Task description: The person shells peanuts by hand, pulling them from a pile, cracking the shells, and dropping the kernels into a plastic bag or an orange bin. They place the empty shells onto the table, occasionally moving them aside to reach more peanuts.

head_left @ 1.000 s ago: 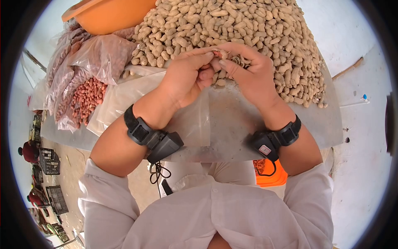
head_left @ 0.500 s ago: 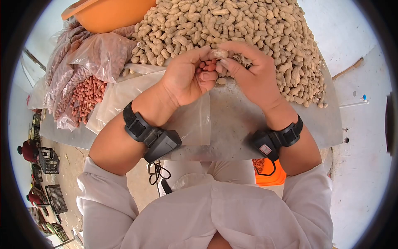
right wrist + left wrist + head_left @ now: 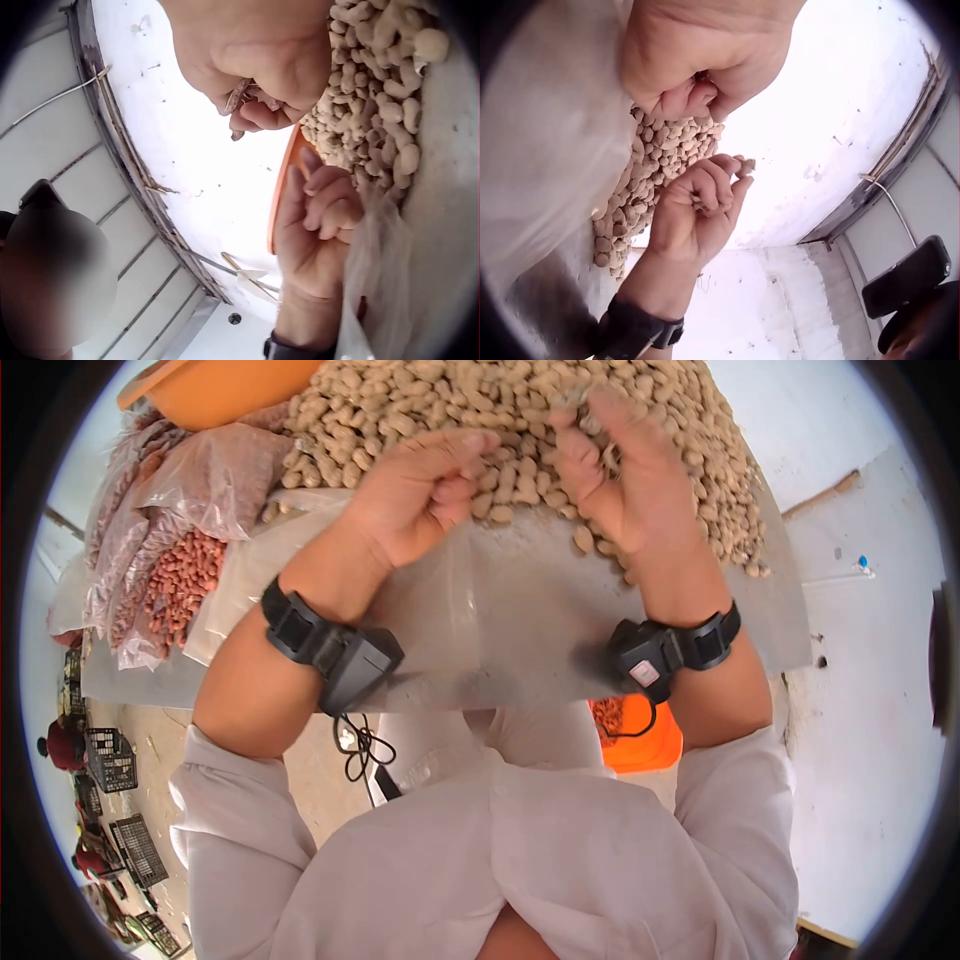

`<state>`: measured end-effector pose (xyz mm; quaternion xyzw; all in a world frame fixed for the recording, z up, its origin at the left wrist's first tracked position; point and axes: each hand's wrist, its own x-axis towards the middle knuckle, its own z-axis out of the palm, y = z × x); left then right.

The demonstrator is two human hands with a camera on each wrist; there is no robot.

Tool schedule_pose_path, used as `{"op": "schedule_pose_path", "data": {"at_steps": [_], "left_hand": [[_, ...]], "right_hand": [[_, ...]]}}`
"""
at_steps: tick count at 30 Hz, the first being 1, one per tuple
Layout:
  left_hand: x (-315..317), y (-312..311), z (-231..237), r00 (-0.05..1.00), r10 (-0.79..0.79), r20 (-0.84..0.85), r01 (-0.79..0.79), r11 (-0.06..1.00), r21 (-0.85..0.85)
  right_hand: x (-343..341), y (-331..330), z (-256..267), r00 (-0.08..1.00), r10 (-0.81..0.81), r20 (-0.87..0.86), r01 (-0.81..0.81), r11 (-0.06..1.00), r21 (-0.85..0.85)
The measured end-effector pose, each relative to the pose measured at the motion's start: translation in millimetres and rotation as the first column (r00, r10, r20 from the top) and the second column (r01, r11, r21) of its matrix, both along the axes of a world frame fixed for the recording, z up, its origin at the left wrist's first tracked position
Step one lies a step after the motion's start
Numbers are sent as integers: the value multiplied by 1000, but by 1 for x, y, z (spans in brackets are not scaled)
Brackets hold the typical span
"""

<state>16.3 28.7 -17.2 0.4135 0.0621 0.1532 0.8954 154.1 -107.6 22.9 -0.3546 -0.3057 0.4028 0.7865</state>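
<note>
Over the near edge of a heap of unshelled peanuts (image 3: 520, 485), both hands are raised and apart. My left hand (image 3: 415, 495) has its fingers curled in, thumb and forefinger together. A speck of reddish peanut kernel (image 3: 701, 76) shows between its fingers in the left wrist view; the rest is hidden in the palm. To the right, my right hand (image 3: 645, 490) is curled around broken peanut shells (image 3: 240, 97). In the left wrist view a shell piece (image 3: 744, 166) sticks out at its fingertips.
Shelled red kernels (image 3: 185, 585) spill from a clear plastic bag (image 3: 215, 480) at the left. Behind it stands an orange basin (image 3: 220, 390). A plastic sheet (image 3: 265, 565) lies on the grey table (image 3: 540, 630). Below the table edge is an orange container (image 3: 650, 735).
The hands were together at a peanut and have moved apart. My right hand has gone up and right with the shells; the left has drawn left, its fingers closing over the red kernels seen before.
</note>
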Motion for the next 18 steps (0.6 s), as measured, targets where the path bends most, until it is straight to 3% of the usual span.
{"op": "schedule_pose_path", "data": {"at_steps": [1, 4, 5, 7, 9, 11, 14, 18], "left_hand": [[-1, -1, 1, 1000, 19, -8, -19, 1000, 18], [0, 1, -3, 1000, 28, 4, -28, 997, 72], [1, 1, -3, 1000, 25, 13, -26, 996, 81], [1, 0, -3, 999, 34, 24, -37, 993, 112], [1, 0, -3, 998, 47, 29, -51, 990, 135], [1, 3, -5, 999, 37, 18, -39, 991, 126], [0, -11, 11, 998, 58, -36, -55, 996, 66], [0, -19, 13, 991, 123, -50, -120, 991, 65]], "right_hand": [[11, -6, 0, 989, 146, 35, -147, 989, 20], [4, -58, 23, 897, 261, 356, -238, 965, -107], [0, -75, 24, 849, 229, 477, -177, 973, -151], [15, -116, 10, 751, 435, 497, -337, 899, -279], [12, -164, 2, 738, 619, 271, -431, 740, -516], [8, -203, -13, 771, 632, 76, -413, 588, -695], [13, -248, -51, 804, 594, -9, -299, 392, -870], [41, -300, -116, 959, 276, 63, -28, 316, -948]]}}
